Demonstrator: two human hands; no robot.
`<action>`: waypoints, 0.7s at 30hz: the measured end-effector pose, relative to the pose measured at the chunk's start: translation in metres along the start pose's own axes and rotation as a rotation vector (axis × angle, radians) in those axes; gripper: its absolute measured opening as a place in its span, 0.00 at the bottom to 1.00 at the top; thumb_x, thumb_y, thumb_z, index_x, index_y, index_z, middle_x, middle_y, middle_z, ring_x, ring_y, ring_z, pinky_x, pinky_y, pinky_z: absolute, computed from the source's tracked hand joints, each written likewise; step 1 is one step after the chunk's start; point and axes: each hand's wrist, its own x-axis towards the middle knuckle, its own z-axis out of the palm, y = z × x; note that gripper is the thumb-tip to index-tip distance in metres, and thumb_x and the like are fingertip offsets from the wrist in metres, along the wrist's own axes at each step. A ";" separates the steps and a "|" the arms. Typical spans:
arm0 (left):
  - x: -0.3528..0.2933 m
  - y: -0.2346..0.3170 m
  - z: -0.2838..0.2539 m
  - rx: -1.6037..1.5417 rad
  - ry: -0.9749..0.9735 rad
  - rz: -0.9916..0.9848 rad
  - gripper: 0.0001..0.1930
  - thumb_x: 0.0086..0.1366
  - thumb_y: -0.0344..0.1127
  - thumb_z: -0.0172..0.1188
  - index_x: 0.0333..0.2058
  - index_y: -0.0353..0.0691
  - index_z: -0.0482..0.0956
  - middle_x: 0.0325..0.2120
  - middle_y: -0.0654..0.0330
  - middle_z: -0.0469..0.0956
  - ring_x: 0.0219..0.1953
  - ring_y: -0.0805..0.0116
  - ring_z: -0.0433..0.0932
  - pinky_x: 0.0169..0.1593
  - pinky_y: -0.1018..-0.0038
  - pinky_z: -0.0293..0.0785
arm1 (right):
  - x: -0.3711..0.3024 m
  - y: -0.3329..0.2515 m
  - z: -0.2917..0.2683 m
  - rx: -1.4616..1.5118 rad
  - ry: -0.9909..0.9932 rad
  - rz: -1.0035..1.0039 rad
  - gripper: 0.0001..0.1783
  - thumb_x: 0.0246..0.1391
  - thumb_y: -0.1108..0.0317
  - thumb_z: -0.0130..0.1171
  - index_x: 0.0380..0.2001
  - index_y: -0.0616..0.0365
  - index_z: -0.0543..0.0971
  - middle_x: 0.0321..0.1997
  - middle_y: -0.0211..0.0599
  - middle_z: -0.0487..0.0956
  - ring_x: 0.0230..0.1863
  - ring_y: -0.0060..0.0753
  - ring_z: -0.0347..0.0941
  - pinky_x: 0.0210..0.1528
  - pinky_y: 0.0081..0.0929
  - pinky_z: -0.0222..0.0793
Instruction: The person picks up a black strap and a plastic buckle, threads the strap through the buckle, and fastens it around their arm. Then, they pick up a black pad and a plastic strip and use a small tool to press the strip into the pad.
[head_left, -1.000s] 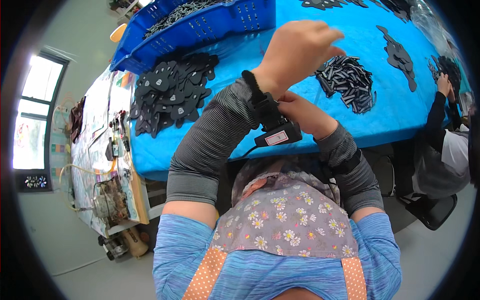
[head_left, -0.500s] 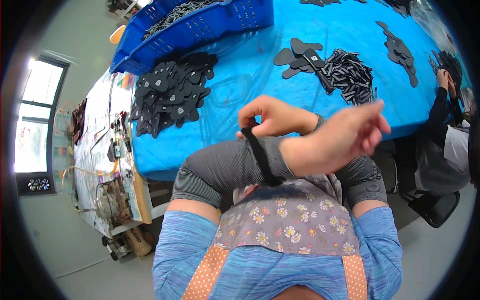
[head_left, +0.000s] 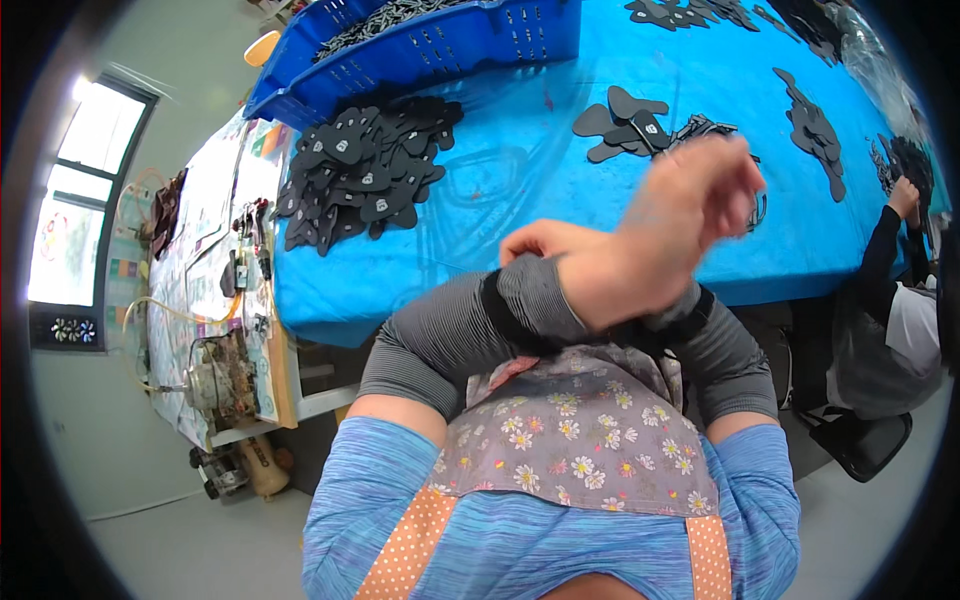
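**Crossed forearms at the edge of the blue worktop**

Above the person's lap, the two forearms cross in front of a flowered apron. The left hand (head_left: 690, 215) is raised and blurred by motion, its fingers loosely curled; whether its grip holds anything cannot be told. The right hand (head_left: 540, 245) lies tucked against the left forearm, at a black wrist strap (head_left: 505, 315) over the grey sleeve, fingers bent onto the sleeve; its grip too cannot be told. Beyond the hands, on the blue worktop (head_left: 500, 180), lie a heap of flat black cut-out pieces (head_left: 360, 170) and a smaller cluster of them (head_left: 625, 120) just past the left hand. A blue plastic crate (head_left: 450, 40) stands at the far edge. Another person's hand (head_left: 903, 197) rests on the worktop to the right.
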 end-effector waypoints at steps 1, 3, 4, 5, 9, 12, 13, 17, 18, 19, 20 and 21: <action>0.006 0.006 -0.007 0.072 0.008 0.117 0.15 0.64 0.41 0.47 0.26 0.36 0.74 0.16 0.65 0.68 0.20 0.78 0.65 0.27 0.80 0.62 | -0.007 -0.001 0.002 0.001 0.005 0.003 0.09 0.48 0.66 0.58 0.28 0.61 0.74 0.24 0.26 0.74 0.28 0.17 0.68 0.30 0.19 0.64; 0.013 0.016 -0.022 0.366 0.029 0.336 0.15 0.64 0.41 0.48 0.25 0.37 0.74 0.16 0.65 0.68 0.21 0.79 0.67 0.26 0.79 0.63 | -0.019 -0.004 0.019 -0.266 -0.012 0.042 0.11 0.51 0.66 0.54 0.35 0.61 0.74 0.30 0.29 0.75 0.32 0.20 0.69 0.37 0.22 0.64; 0.012 0.016 -0.019 0.364 0.032 0.339 0.15 0.64 0.41 0.48 0.25 0.37 0.74 0.16 0.65 0.68 0.21 0.79 0.67 0.26 0.79 0.63 | -0.030 -0.006 0.031 -0.398 -0.013 0.058 0.12 0.53 0.66 0.52 0.39 0.61 0.73 0.33 0.31 0.75 0.35 0.22 0.70 0.41 0.24 0.64; 0.013 0.017 -0.020 0.526 0.016 0.412 0.12 0.63 0.39 0.50 0.24 0.39 0.74 0.16 0.66 0.68 0.21 0.78 0.67 0.25 0.78 0.63 | -0.036 -0.007 0.038 -0.529 -0.007 0.077 0.14 0.54 0.67 0.50 0.42 0.61 0.73 0.36 0.33 0.76 0.37 0.23 0.70 0.44 0.25 0.64; 0.033 0.016 -0.022 1.520 -0.400 1.321 0.07 0.56 0.35 0.58 0.20 0.45 0.72 0.14 0.68 0.68 0.19 0.73 0.69 0.23 0.76 0.65 | -0.035 0.042 0.034 -0.743 0.030 -0.429 0.18 0.55 0.70 0.48 0.49 0.61 0.70 0.47 0.39 0.75 0.45 0.30 0.70 0.53 0.30 0.62; 0.030 0.015 -0.022 1.706 -0.583 1.335 0.09 0.51 0.36 0.62 0.18 0.47 0.70 0.14 0.68 0.68 0.19 0.69 0.69 0.23 0.75 0.65 | -0.037 0.039 0.031 -0.907 0.007 -0.476 0.18 0.55 0.72 0.49 0.49 0.60 0.70 0.49 0.42 0.74 0.49 0.33 0.70 0.50 0.30 0.65; 0.031 0.014 -0.024 1.746 -0.720 1.276 0.09 0.50 0.37 0.62 0.17 0.47 0.70 0.14 0.68 0.68 0.19 0.70 0.70 0.23 0.75 0.66 | -0.040 0.032 0.033 -0.768 0.054 -0.390 0.18 0.54 0.71 0.51 0.49 0.60 0.71 0.48 0.41 0.74 0.48 0.32 0.70 0.48 0.29 0.66; 0.013 0.006 -0.007 1.020 -0.532 0.719 0.09 0.56 0.35 0.58 0.20 0.42 0.72 0.13 0.66 0.66 0.18 0.75 0.69 0.23 0.77 0.66 | -0.042 0.000 0.040 -0.275 0.322 -0.075 0.15 0.52 0.68 0.54 0.43 0.62 0.73 0.41 0.36 0.76 0.42 0.23 0.71 0.47 0.25 0.66; 0.004 0.008 0.003 0.686 -0.402 0.333 0.10 0.59 0.37 0.55 0.21 0.39 0.73 0.12 0.67 0.65 0.18 0.77 0.67 0.24 0.77 0.64 | -0.035 0.001 0.032 -0.239 0.296 -0.094 0.15 0.50 0.68 0.57 0.41 0.61 0.73 0.38 0.34 0.75 0.40 0.22 0.70 0.44 0.24 0.66; 0.007 0.005 0.011 0.673 -0.428 0.324 0.10 0.59 0.37 0.55 0.21 0.39 0.73 0.12 0.67 0.65 0.18 0.77 0.67 0.24 0.77 0.64 | -0.034 -0.002 0.022 -0.206 0.296 -0.118 0.15 0.48 0.67 0.59 0.39 0.61 0.72 0.36 0.32 0.75 0.38 0.21 0.70 0.42 0.23 0.67; 0.008 0.003 0.010 0.310 -0.274 0.093 0.11 0.59 0.38 0.54 0.21 0.39 0.73 0.13 0.68 0.65 0.18 0.77 0.65 0.25 0.78 0.63 | -0.021 -0.001 0.013 -0.176 0.251 -0.133 0.15 0.46 0.67 0.61 0.37 0.61 0.72 0.33 0.30 0.74 0.35 0.20 0.70 0.39 0.23 0.67; 0.007 0.002 0.009 -0.057 -0.119 -0.129 0.12 0.59 0.39 0.54 0.21 0.39 0.73 0.13 0.69 0.65 0.18 0.77 0.64 0.25 0.78 0.62 | -0.009 0.001 0.007 -0.146 0.206 -0.146 0.15 0.44 0.67 0.63 0.35 0.60 0.72 0.31 0.28 0.73 0.33 0.19 0.70 0.37 0.22 0.68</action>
